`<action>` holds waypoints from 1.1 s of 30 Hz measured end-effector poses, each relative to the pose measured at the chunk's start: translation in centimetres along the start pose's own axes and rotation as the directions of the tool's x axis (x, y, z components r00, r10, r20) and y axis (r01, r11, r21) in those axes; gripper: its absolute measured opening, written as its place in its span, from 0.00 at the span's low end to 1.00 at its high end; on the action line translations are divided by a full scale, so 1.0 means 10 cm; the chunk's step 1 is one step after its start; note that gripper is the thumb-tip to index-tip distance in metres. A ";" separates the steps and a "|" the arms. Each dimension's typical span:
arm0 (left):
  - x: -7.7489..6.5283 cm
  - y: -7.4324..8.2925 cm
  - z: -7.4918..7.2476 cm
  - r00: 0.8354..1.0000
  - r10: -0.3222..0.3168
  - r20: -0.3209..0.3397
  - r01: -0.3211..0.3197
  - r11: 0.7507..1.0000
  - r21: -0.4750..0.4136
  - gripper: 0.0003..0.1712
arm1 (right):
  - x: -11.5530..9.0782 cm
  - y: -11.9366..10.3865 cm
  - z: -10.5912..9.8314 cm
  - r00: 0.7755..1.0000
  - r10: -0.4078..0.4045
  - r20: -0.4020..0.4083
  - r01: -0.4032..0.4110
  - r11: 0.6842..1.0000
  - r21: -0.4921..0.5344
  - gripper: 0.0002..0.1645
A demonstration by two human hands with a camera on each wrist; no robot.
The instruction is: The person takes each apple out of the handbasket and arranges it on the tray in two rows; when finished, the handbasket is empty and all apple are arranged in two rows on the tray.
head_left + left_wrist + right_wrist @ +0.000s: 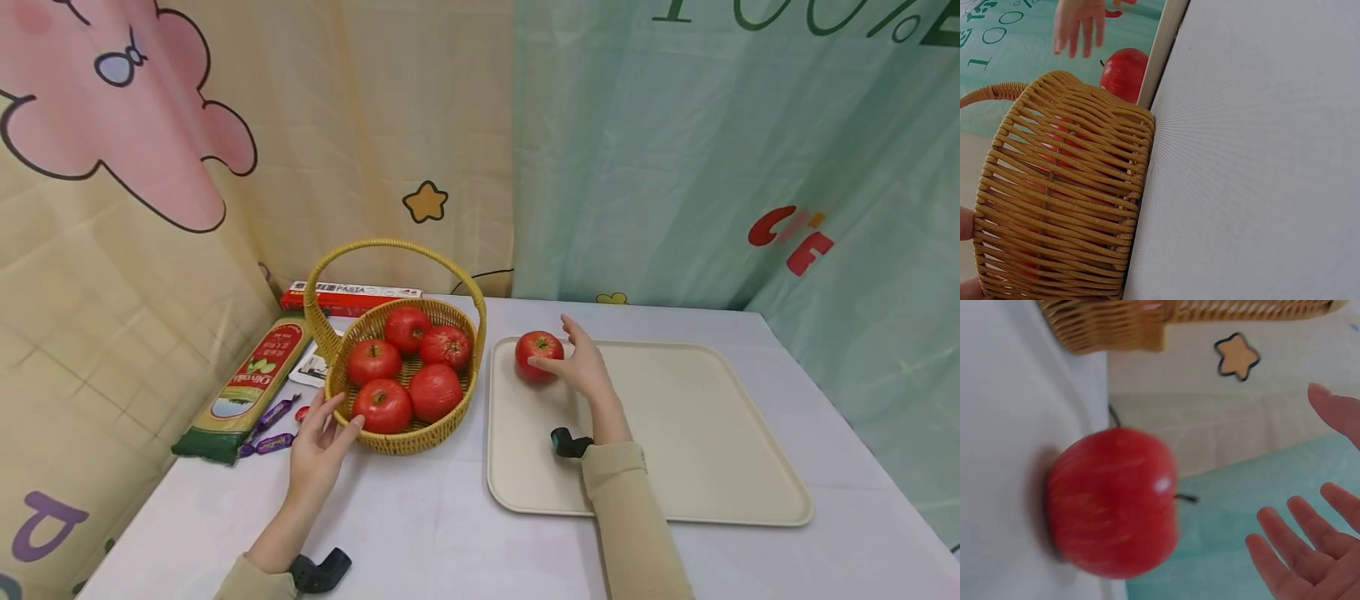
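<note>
A red apple (538,355) sits on the left end of a beige tray (705,433); its stem shows in the right wrist view. Over it is my right hand (585,367), fingers spread, and the right wrist view shows a gap between the fingers (1297,550) and the apple (1113,503). Several more red apples (384,406) fill a yellow-brown wicker basket (405,442) with a tall arched handle. My left hand (318,446) touches the basket's near left rim with thumb and fingers extended. In the left wrist view its fingertips (966,224) meet the basket's edge.
Left of the basket lie a green-and-gold Olivoila packet (251,383), purple wrapped candies (273,429) and a white card (309,367). Behind the basket is a red pasta box (345,298). Printed curtains (630,167) hang behind the white-covered table (427,525).
</note>
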State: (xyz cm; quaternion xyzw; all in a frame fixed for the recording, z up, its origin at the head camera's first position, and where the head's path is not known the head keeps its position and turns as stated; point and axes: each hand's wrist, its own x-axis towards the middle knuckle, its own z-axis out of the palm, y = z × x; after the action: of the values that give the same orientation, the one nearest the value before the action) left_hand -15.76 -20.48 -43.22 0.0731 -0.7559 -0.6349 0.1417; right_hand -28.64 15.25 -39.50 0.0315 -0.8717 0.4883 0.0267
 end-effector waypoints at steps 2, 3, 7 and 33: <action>0.00 0.00 0.00 1.000 -0.001 0.001 0.001 1.000 -0.002 0.30 | -0.07 -0.18 -0.06 0.995 -0.081 -0.057 0.085 0.993 0.079 0.52; 0.00 0.00 0.00 1.000 -0.003 0.001 0.003 1.000 -0.001 0.30 | -0.11 -0.27 -0.08 0.989 -0.124 -0.085 0.135 0.982 0.129 0.50; 0.00 0.00 0.00 1.000 0.000 -0.001 0.000 1.000 -0.008 0.30 | -0.27 -0.59 -0.05 0.936 -0.317 -0.153 0.350 0.886 0.303 0.42; -0.01 0.02 0.01 1.000 -0.011 -0.008 0.011 1.000 -0.005 0.29 | -0.30 -0.71 1.12 0.813 -0.422 0.402 0.522 0.834 -0.180 0.40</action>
State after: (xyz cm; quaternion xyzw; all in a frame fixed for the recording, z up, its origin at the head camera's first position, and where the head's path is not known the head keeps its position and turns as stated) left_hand -15.68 -20.34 -43.08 0.0793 -0.7535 -0.6371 0.1413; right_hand -25.28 2.08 -39.53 0.3302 -0.8868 0.3233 -0.0008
